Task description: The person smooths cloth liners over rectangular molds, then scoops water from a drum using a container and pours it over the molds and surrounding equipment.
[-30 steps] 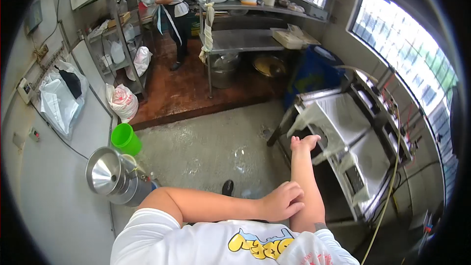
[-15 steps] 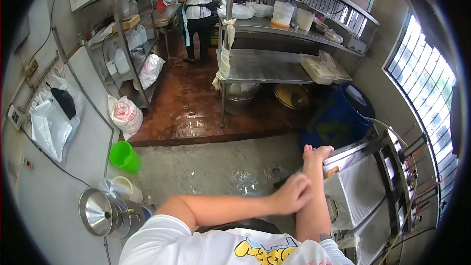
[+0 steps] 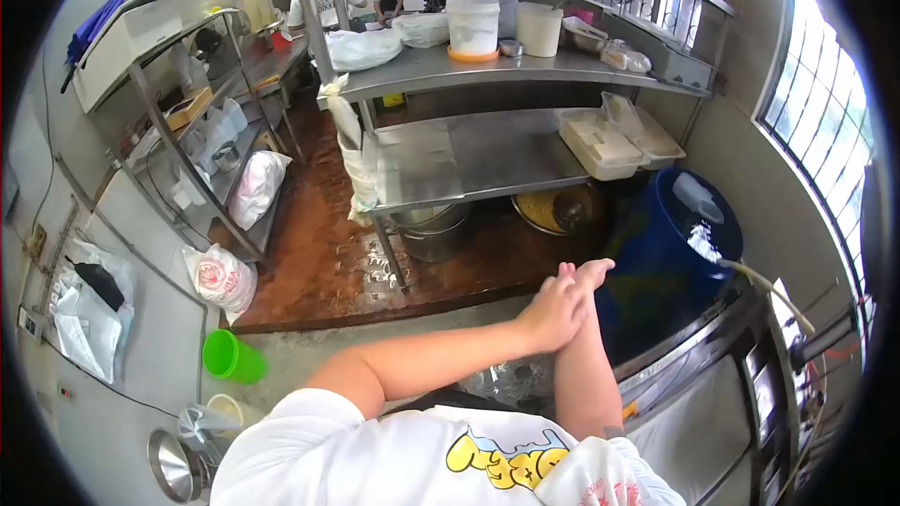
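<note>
My left hand [image 3: 552,315] reaches across from the left, its fingers closed over my right wrist. Stretched forward, my right hand [image 3: 592,274] holds nothing; its visible fingers are extended, and part of it is hidden behind the left hand. A blue barrel [image 3: 647,244] stands just beyond and to the right of my hands. Past them, under the metal shelf [image 3: 487,150], are a large pot [image 3: 433,236] and a round pan [image 3: 539,211] with yellowish contents.
A metal-framed machine [image 3: 694,422] is at the lower right. On the left are a green bucket [image 3: 234,357], a white sack [image 3: 221,279], a steel funnel [image 3: 175,466] and a shelving rack [image 3: 178,155]. A raised floor edge [image 3: 375,319] crosses ahead. Two people are at the back.
My left hand has moved from the right forearm up to the wrist. The view has moved nearer the metal shelf and blue barrel, and a second person shows at the back.
</note>
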Demonstrator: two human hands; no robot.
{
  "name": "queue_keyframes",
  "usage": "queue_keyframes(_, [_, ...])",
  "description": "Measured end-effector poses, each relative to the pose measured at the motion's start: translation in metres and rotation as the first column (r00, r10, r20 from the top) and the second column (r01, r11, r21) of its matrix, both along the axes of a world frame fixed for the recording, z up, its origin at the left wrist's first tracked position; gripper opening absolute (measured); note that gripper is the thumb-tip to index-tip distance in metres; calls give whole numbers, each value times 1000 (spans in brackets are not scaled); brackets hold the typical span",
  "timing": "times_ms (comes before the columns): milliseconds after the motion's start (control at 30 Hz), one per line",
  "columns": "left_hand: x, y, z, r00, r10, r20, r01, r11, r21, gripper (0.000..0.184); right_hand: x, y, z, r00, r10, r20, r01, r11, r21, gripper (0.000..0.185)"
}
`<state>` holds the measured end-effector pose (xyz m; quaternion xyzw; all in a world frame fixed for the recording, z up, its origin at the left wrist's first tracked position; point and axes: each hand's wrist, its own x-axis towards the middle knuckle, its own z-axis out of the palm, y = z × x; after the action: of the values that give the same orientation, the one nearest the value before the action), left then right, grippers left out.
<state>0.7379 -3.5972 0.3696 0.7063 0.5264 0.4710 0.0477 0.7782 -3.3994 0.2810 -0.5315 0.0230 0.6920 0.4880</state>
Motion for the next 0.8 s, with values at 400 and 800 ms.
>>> queue_keyframes(400, [10,206,-43,961,-227,159,232,973,-17,28,33,217,-15,912,-409,-22,404,892,200,92])
queue_keyframes(800, [-186,426,-95,907,48,418,196,831,-521,17,92,402,5,787,-506,352,233,772,591,37])
